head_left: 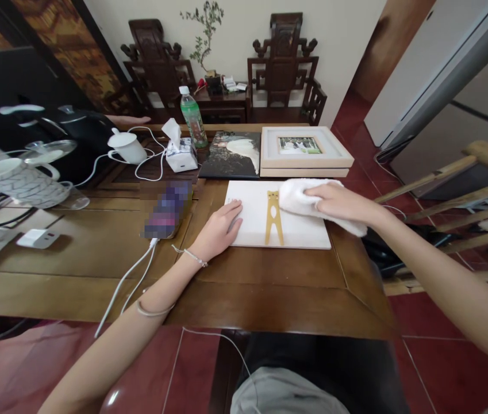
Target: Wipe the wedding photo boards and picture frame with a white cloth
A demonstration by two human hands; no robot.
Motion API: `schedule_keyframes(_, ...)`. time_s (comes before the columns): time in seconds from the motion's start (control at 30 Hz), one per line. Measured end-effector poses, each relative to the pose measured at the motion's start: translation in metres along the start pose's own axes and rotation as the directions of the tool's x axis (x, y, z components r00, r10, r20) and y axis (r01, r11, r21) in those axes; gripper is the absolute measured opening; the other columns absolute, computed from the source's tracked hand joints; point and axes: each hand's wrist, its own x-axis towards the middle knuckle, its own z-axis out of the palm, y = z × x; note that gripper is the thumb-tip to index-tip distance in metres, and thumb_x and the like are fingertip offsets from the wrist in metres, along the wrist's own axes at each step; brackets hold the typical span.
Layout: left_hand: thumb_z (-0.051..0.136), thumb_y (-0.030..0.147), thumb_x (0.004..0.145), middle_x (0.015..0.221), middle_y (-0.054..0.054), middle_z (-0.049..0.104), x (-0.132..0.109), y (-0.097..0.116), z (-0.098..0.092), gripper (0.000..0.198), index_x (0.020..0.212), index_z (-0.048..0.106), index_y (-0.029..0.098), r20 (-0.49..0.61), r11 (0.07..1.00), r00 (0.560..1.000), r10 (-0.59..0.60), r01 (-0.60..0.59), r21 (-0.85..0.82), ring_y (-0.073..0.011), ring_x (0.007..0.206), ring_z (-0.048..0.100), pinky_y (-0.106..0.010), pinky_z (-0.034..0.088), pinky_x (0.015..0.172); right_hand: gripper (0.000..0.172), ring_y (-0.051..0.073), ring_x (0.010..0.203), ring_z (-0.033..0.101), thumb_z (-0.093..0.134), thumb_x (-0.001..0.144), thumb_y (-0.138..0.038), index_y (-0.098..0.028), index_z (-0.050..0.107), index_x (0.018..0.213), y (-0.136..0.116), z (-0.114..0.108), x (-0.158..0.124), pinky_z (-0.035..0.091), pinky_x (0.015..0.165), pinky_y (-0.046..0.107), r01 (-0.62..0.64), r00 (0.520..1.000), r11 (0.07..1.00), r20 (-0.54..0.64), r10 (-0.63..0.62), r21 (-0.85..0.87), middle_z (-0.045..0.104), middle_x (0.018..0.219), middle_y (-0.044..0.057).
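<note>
A flat white panel [250, 221] lies on the wooden table in front of me. On its face is a gold, two-legged piece [273, 218] with a cat-like head and an oval hole; whether it is fixed there I cannot tell. My left hand [220, 230] rests on the panel's left edge, fingers stretched out. A white cloth [298, 195] is bunched under my right hand [334, 201], which grips it against the panel's upper right part. Part of the cloth hangs past the panel's right side, and it covers that corner.
Behind the panel lie a dark picture [233, 154] and stacked light-framed pictures [306, 149]. A tissue box [182, 155], green-labelled bottle [192, 118] and lidded cup [127, 146] stand further left. A phone [168, 210] trails a white cable. A patterned mug [22, 181] and charger [38, 238] are at left.
</note>
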Motion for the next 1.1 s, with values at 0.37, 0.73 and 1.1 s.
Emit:
schedule_keyframes(0.37, 0.042, 0.024, 0.095, 0.137, -0.021, 0.054, 0.001, 0.001, 0.000, 0.040, 0.125, 0.058, 0.005, 0.010, 1.000, 1.000, 0.001, -0.001, 0.018, -0.0290, 0.131, 0.049, -0.047, 0.038, 0.113, 0.029, 0.024, 0.091, 0.061, 0.043, 0.067, -0.011, -0.023, 0.066, 0.080, -0.042, 0.010, -0.099, 0.044, 0.079, 0.031, -0.019, 0.975, 0.995, 0.221, -0.003, 0.100, 0.067, 0.087, 0.003)
schedule_keyframes(0.73, 0.042, 0.025, 0.094, 0.137, -0.019, 0.054, 0.000, 0.000, 0.000, 0.039, 0.127, 0.057, 0.009, 0.004, 1.000, 1.000, 0.007, -0.007, -0.004, -0.0295, 0.131, 0.048, -0.050, 0.039, 0.112, 0.024, 0.026, 0.090, 0.059, 0.043, 0.069, -0.010, -0.017, 0.058, 0.087, -0.008, 0.003, 0.028, 0.043, 0.078, 0.037, -0.048, 0.995, 0.997, -0.085, 0.053, 0.052, 0.066, 0.101, 0.010)
schedule_keyframes(1.1, 0.043, 0.026, 0.095, 0.138, -0.016, 0.054, 0.001, 0.001, -0.001, 0.040, 0.130, 0.055, 0.013, 0.013, 1.000, 1.000, -0.004, 0.004, -0.017, -0.0282, 0.132, 0.048, -0.050, 0.038, 0.112, 0.051, 0.035, 0.137, 0.037, 0.036, 0.072, 0.004, -0.014, 0.059, 0.114, -0.070, 0.058, 0.016, 0.030, 0.103, 0.065, 0.220, 0.975, 0.966, 0.050, -0.215, -0.139, 0.051, 0.137, 0.023)
